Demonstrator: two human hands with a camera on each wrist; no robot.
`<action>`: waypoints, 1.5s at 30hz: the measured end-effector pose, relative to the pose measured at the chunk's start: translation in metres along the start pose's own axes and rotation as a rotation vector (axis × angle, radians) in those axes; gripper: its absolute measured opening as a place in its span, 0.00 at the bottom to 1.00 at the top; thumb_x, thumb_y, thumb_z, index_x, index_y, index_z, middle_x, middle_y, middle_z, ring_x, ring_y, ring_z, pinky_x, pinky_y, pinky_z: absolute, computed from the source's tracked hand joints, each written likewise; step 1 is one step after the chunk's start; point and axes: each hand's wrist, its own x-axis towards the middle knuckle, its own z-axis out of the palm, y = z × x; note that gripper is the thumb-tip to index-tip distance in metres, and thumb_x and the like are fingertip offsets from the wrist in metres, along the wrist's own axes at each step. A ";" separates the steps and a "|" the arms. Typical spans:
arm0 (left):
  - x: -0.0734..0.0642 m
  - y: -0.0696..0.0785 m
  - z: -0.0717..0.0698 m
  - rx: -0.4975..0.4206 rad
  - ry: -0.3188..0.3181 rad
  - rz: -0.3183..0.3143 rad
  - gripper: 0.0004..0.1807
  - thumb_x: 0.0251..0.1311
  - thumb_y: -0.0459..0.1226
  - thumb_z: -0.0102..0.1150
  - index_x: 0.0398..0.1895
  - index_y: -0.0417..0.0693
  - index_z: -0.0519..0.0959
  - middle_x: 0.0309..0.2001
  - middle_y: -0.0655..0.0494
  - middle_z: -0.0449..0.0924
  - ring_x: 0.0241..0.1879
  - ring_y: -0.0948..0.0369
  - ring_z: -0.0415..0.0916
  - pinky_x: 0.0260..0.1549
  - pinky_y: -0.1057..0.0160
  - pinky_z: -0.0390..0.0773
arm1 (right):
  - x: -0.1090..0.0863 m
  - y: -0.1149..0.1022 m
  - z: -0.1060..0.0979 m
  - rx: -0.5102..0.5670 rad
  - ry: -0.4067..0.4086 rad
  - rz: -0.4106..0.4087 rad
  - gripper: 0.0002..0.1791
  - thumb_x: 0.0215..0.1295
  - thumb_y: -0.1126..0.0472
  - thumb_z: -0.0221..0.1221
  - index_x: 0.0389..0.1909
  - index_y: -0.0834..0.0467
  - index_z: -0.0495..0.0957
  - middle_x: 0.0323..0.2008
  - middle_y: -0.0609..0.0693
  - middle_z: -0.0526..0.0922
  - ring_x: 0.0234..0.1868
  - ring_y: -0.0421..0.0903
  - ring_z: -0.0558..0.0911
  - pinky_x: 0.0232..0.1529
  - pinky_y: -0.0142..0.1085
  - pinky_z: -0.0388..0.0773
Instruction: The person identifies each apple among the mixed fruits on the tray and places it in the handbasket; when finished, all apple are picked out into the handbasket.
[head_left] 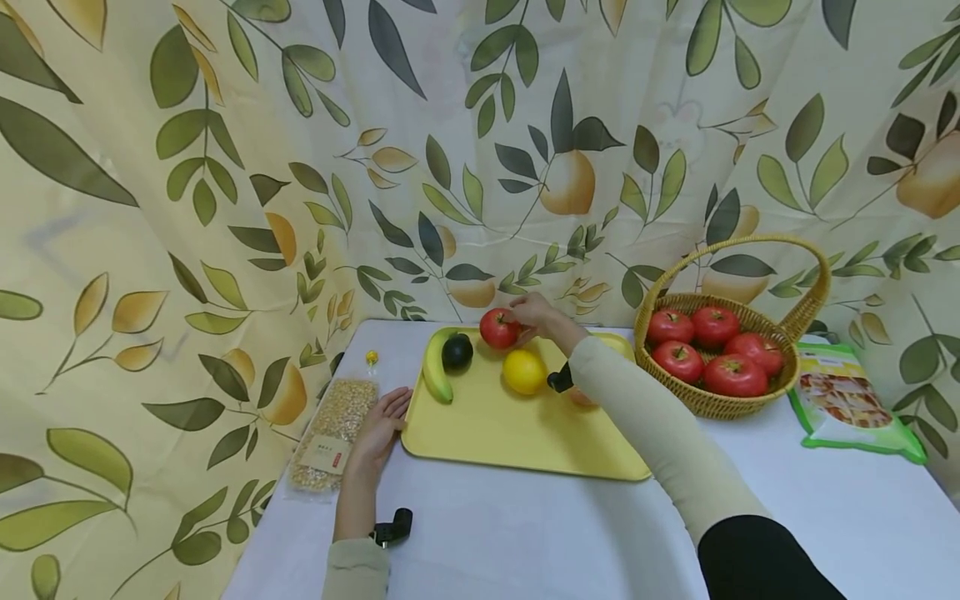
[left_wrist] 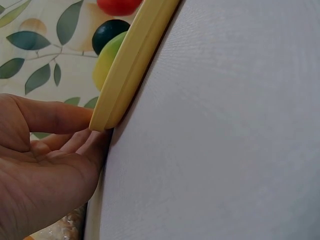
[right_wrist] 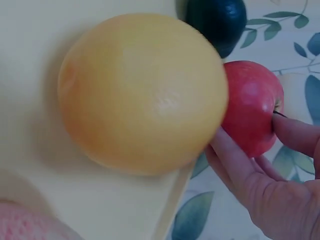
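My right hand (head_left: 536, 312) grips a red apple (head_left: 498, 328) at the back of a yellow tray (head_left: 480, 437). In the right wrist view, fingers and thumb hold this apple (right_wrist: 250, 107) around its stem end. On the tray lie a banana (head_left: 435, 371), a dark avocado (head_left: 457, 352), a round yellow fruit (head_left: 524, 372) and a pinkish fruit (head_left: 581, 397) partly hidden by the right forearm. My left hand (head_left: 381, 425) rests beside the tray's left edge. Its thumb touches the tray corner (left_wrist: 107, 117) in the left wrist view, with the other fingers lying loosely below.
A wicker basket (head_left: 708, 406) with several red apples stands right of the tray. Beyond it lies a green-edged packet (head_left: 855, 404). A clear bag of pale yellow grains (head_left: 330, 442) lies left of the tray, next to the left hand. Patterned cloth (head_left: 420, 242) hangs behind the table.
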 end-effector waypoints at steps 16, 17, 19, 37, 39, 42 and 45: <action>-0.001 -0.002 0.000 0.000 -0.001 -0.003 0.41 0.57 0.11 0.37 0.78 0.30 0.57 0.78 0.33 0.58 0.79 0.42 0.55 0.77 0.47 0.57 | -0.041 -0.019 -0.012 -0.011 -0.021 -0.080 0.35 0.73 0.69 0.58 0.77 0.68 0.58 0.70 0.69 0.67 0.63 0.68 0.77 0.55 0.60 0.81; -0.001 -0.002 0.000 0.003 -0.004 -0.004 0.41 0.57 0.11 0.37 0.78 0.30 0.57 0.78 0.33 0.58 0.79 0.42 0.55 0.77 0.47 0.57 | -0.043 -0.020 -0.012 -0.013 -0.025 -0.082 0.35 0.73 0.69 0.58 0.77 0.68 0.58 0.70 0.70 0.68 0.62 0.67 0.78 0.54 0.60 0.81; 0.000 -0.003 0.001 0.001 -0.006 -0.003 0.41 0.57 0.11 0.37 0.78 0.30 0.57 0.78 0.32 0.58 0.79 0.42 0.54 0.78 0.47 0.56 | -0.048 -0.021 -0.013 -0.018 -0.032 -0.089 0.34 0.73 0.69 0.58 0.76 0.68 0.59 0.68 0.70 0.69 0.60 0.66 0.79 0.53 0.59 0.82; 0.000 -0.003 0.000 0.012 0.013 -0.031 0.41 0.59 0.11 0.37 0.79 0.32 0.57 0.78 0.35 0.59 0.79 0.44 0.56 0.78 0.48 0.57 | -0.106 -0.026 -0.029 -0.030 -0.067 -0.164 0.29 0.75 0.68 0.57 0.74 0.66 0.64 0.67 0.67 0.71 0.57 0.62 0.81 0.47 0.55 0.87; 0.000 -0.003 0.000 0.014 0.015 -0.029 0.41 0.59 0.11 0.37 0.79 0.32 0.57 0.78 0.35 0.59 0.79 0.44 0.56 0.78 0.48 0.57 | -0.112 -0.026 -0.030 -0.035 -0.070 -0.176 0.28 0.75 0.68 0.57 0.73 0.67 0.64 0.67 0.68 0.71 0.57 0.62 0.82 0.47 0.55 0.87; 0.001 -0.003 0.000 0.014 0.018 -0.023 0.41 0.59 0.11 0.36 0.79 0.32 0.57 0.78 0.35 0.59 0.79 0.44 0.56 0.78 0.49 0.57 | -0.122 -0.027 -0.033 -0.041 -0.070 -0.190 0.28 0.75 0.68 0.57 0.73 0.67 0.64 0.67 0.68 0.71 0.55 0.62 0.82 0.48 0.56 0.86; 0.000 -0.002 0.000 0.012 0.008 -0.020 0.41 0.59 0.11 0.36 0.79 0.32 0.56 0.78 0.34 0.58 0.79 0.44 0.55 0.78 0.49 0.56 | -0.133 -0.027 -0.037 -0.050 -0.071 -0.188 0.28 0.76 0.68 0.56 0.73 0.67 0.64 0.68 0.68 0.71 0.57 0.63 0.81 0.50 0.58 0.85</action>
